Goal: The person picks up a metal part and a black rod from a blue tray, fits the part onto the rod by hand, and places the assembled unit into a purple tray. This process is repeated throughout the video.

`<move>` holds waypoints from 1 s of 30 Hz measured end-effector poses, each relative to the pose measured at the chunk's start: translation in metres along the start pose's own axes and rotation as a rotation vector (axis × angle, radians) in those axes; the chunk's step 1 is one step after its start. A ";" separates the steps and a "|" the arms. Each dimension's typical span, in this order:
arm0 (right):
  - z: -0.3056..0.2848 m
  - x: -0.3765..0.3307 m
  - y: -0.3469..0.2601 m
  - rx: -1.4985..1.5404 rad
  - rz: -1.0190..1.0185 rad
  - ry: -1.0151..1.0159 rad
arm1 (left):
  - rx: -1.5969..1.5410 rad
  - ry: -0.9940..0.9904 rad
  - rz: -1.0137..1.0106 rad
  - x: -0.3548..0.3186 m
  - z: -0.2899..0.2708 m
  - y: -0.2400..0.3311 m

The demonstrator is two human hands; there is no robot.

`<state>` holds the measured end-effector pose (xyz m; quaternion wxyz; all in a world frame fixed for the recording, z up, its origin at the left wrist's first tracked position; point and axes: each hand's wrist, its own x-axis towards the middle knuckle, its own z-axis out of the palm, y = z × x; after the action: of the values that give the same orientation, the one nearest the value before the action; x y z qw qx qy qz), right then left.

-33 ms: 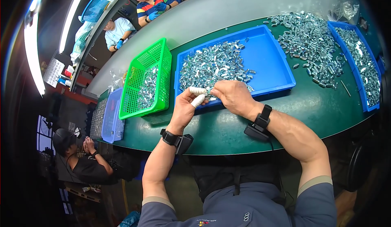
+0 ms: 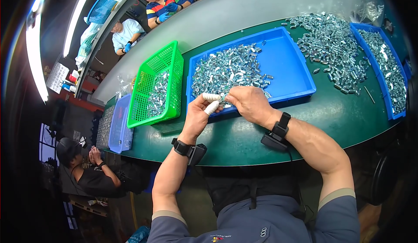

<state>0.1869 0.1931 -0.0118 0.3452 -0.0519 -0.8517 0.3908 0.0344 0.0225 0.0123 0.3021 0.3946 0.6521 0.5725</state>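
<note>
Two hands meeting over small metal parts at a blue tray

Small shiny metal parts [image 2: 226, 71] are lying heaped in the blue tray [image 2: 289, 69], and the left hand [image 2: 198, 114] (two fingertips wrapped in white) and right hand [image 2: 248, 103] are pinching together at its near edge; what they are gripping is too small to tell. A green basket [image 2: 154, 86] is sitting just left.

Basket [image 2: 143, 108] left of tray [image 2: 292, 66]; loose parts pile [image 2: 333, 47] right of tray.
</note>
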 end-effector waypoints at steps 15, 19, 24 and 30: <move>-0.005 -0.003 -0.006 0.115 -0.079 0.156 | 0.238 0.218 0.077 -0.007 -0.042 0.032; -0.003 -0.002 -0.004 0.105 -0.048 0.142 | 0.404 0.355 0.128 -0.018 -0.118 0.042; -0.001 -0.002 -0.003 0.103 -0.034 0.144 | 1.066 0.524 0.358 -0.026 -0.136 0.048; -0.002 -0.003 -0.008 0.114 -0.024 0.188 | 1.093 0.193 0.486 0.003 -0.056 0.039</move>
<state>0.1917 0.1876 -0.0066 0.4305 -0.0584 -0.7926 0.4278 -0.0074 -0.0020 0.0599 -0.1440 0.5764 0.7675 0.2407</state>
